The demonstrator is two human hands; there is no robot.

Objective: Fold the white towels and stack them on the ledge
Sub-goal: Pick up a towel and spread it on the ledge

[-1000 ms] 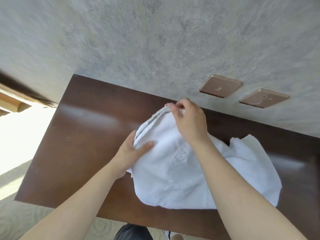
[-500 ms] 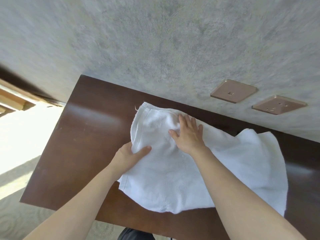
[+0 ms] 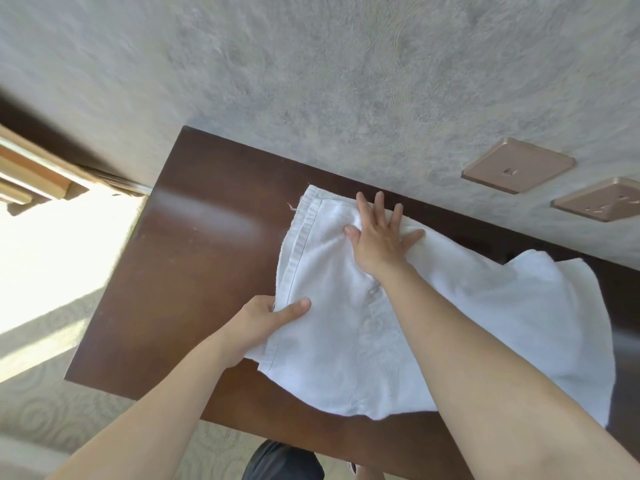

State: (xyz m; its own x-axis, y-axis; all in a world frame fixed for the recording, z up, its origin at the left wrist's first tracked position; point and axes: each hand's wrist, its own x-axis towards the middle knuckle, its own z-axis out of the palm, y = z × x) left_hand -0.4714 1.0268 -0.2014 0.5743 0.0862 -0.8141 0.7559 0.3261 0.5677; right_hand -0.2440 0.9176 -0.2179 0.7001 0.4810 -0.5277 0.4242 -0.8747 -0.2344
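Since half a second ago, right hand slides to the ledge's back edge, fingers spread flat on towel; left hand pinches its left hem. Soft, light, floppy: best held by hems and corners.

- A white towel lies spread over the dark brown table, folded over on itself.
- Its hemmed left edge shows two layers, with a stitched band running along it.
- Its far edge lies near the wall.
- Its right end is rumpled, and its near edge curves close to the table's front.
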